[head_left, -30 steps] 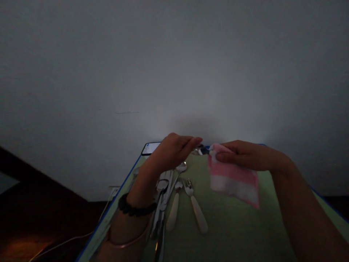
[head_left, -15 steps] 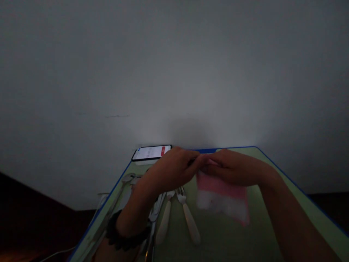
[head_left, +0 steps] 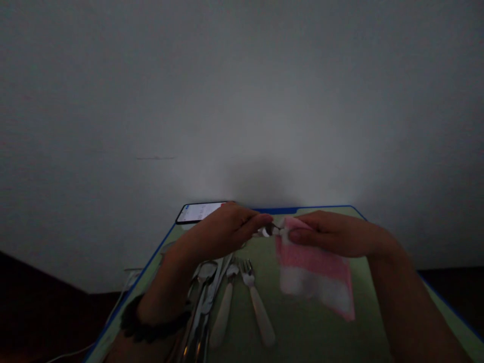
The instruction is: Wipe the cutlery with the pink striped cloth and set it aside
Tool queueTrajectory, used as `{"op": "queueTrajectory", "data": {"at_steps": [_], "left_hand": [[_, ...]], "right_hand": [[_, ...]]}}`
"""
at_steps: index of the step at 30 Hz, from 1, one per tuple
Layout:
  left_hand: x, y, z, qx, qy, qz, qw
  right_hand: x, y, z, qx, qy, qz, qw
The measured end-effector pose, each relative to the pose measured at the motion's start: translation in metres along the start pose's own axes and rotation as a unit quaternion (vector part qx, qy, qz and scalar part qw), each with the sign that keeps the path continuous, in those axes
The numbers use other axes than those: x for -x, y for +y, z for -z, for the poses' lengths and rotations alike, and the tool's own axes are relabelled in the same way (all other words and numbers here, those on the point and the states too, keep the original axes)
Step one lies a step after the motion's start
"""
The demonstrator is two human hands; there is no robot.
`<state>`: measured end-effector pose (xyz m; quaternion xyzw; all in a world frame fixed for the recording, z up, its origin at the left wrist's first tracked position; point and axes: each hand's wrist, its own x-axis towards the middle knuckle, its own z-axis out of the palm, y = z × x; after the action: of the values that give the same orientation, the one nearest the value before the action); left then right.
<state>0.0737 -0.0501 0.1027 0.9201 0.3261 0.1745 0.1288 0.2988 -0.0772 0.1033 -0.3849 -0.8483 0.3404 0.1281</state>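
Note:
A shiny metal spoon (head_left: pixel 266 231) is pinched in my left hand (head_left: pixel 230 229), its bowl end partly hidden by the fingers. Its neck runs right into a pink and white striped cloth (head_left: pixel 313 262). My right hand (head_left: pixel 325 233) is closed on the cloth around the handle, and the rest of the fabric hangs down. Below the hands lie a fork (head_left: pixel 259 305) with a pale handle and another pale-handled utensil (head_left: pixel 223 312). Left of these, several metal spoons and other cutlery (head_left: pixel 204 275) lie side by side, partly behind my left forearm.
A phone (head_left: pixel 198 212) with a lit screen rests at the far left corner of the green table (head_left: pixel 321 327), which has a blue edge. A grey wall (head_left: pixel 264 101) stands right behind it. A white cable (head_left: pixel 71 354) runs down at the lower left.
My hands have moved apart, the left one shifting left, so the spoon's metal shows between them. The cloth has moved slightly right and down with my right hand.

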Motion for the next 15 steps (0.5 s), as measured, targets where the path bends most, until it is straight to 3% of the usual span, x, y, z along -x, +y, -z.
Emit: {"op": "queueTrajectory", "data": {"at_steps": [6,15], "left_hand": [[0.005,-0.012,0.002,0.029,0.026,0.036,0.999],[0.002,0.020,0.000,-0.049,0.039,0.019,0.998]], "right_hand": [[0.009,-0.001,0.007,-0.027,-0.002,-0.019,0.999],[-0.006,-0.016,-0.005,0.077,0.048,0.023,0.996]]}}
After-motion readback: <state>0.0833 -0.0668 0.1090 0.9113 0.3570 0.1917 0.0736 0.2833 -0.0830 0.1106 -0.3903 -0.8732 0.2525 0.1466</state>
